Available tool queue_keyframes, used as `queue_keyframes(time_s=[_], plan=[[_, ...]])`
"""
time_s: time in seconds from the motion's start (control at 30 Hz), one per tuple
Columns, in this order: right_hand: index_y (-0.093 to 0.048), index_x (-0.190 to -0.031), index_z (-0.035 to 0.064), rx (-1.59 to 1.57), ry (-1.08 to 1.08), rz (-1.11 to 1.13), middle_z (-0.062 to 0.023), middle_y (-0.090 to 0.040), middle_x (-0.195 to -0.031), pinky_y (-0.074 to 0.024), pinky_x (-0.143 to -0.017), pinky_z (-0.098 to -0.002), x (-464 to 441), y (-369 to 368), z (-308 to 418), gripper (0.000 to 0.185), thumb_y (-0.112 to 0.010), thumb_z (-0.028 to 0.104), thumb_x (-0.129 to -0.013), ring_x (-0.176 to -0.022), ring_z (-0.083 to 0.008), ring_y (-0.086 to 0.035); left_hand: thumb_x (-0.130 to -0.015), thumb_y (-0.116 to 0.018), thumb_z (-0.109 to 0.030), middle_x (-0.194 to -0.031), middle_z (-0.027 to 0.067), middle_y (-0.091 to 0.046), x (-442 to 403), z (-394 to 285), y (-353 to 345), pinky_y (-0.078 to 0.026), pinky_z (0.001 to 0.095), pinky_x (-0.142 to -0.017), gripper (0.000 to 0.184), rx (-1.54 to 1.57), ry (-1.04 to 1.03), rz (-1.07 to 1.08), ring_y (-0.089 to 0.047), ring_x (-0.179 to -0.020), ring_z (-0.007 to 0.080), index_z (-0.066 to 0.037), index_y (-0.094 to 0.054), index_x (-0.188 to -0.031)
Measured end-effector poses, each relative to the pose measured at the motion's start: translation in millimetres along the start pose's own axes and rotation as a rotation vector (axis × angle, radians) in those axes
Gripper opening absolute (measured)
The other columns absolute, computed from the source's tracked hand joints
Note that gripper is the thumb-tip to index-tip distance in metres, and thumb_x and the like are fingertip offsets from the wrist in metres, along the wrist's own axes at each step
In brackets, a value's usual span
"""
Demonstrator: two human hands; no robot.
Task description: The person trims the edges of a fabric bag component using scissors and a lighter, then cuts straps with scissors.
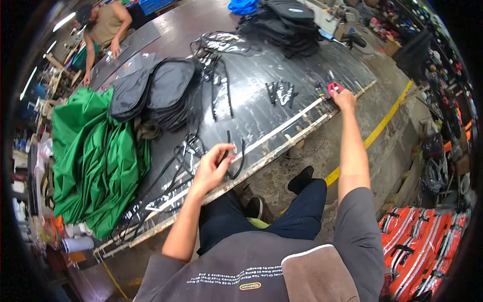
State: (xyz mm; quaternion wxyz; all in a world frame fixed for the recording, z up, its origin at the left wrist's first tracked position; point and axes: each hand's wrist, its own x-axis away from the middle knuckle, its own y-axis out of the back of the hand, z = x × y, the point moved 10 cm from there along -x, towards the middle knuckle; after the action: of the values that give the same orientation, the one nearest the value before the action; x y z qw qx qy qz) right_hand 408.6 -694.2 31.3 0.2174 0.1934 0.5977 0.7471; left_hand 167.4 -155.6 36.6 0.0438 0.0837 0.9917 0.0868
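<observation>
My left hand [215, 166] is over the near edge of the dark table [261, 121], its fingers curled and closed round a thin black strap [242, 160]. Out to the right, at the table's edge, my right hand [345, 99] grips a pink-red tool [334, 88]. Small dark items lie just left of that tool. Short black strips [282, 93] lie on the table between my hands. Long black straps [176, 163] trail to the left of my left hand.
Green fabric [100, 156] is heaped at the left beside stacked black padded pieces [171, 85]. Black bags [287, 25] are piled at the back. Another person [108, 25] leans over the far left. Orange packages [422, 246] lie at the lower right.
</observation>
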Motion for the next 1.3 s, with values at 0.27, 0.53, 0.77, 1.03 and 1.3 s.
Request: queue_keyframes(time_s=[0.27,0.53,0.77,1.03,1.3], plan=[[-0.075,-0.111,0.0018,-0.750,0.217,0.042,-0.0090,-0.074,-0.094,-0.0537,-0.078,-0.0343,-11.6,-6.0,-34.0,0.040,-0.074,0.037,-0.091,-0.086,-0.0193,-0.069,-0.101,-0.066,-0.005,-0.105,0.0005,-0.074,-28.2,-48.5,-4.4,-0.050,0.0213,-0.078,0.029,0.219,0.171,0.464,-0.062,-0.089,0.0034,0.002,-0.069,-0.129],[-0.063,-0.119,0.0068,-1.404,0.579,0.618,0.0020,-0.063,-0.097,-0.0506,-0.072,-0.0242,359.6,58.6,34.7,0.039,-0.082,0.005,-0.085,-0.083,-0.0087,-0.061,-0.093,-0.067,0.006,-0.104,0.0030,-0.077,-27.9,-78.7,-30.4,-0.054,0.0240,-0.086,0.046,0.023,0.185,0.855,-0.066,-0.089,0.0054,-0.002,-0.067,-0.139],[-0.060,-0.104,0.0062,-1.135,0.469,0.961,0.0068,-0.055,-0.087,-0.0428,-0.068,-0.0213,519.3,-22.6,39.6,0.036,-0.085,0.028,-0.091,-0.076,-0.0030,-0.049,-0.093,-0.076,-0.003,-0.086,-0.0020,-0.074,-24.3,-78.5,-55.0,-0.051,0.0218,-0.077,0.050,-0.032,0.192,0.916,-0.065,-0.080,0.0032,-0.003,-0.065,-0.142],[-0.060,-0.099,0.0049,-1.130,0.385,0.861,0.0018,-0.058,-0.078,-0.0449,-0.059,-0.0243,523.3,-43.5,39.9,0.042,-0.073,0.044,-0.100,-0.066,-0.0052,-0.053,-0.089,-0.066,0.003,-0.088,0.0039,-0.076,-20.0,-85.1,-70.2,-0.056,0.0239,-0.078,0.052,-0.067,0.093,0.951,-0.071,-0.081,0.0080,-0.006,-0.067,-0.141],[-0.060,-0.098,0.0052,-1.112,0.396,0.828,0.0019,-0.058,-0.076,-0.0457,-0.057,-0.0251,521.6,-32.7,44.2,0.044,-0.073,0.047,-0.099,-0.063,-0.0059,-0.055,-0.088,-0.074,0.003,-0.078,-0.0033,-0.068,-10.9,-89.7,-74.5,-0.050,0.0227,-0.071,0.055,-0.136,0.102,0.939,-0.060,-0.072,0.0038,-0.008,-0.068,-0.141]])
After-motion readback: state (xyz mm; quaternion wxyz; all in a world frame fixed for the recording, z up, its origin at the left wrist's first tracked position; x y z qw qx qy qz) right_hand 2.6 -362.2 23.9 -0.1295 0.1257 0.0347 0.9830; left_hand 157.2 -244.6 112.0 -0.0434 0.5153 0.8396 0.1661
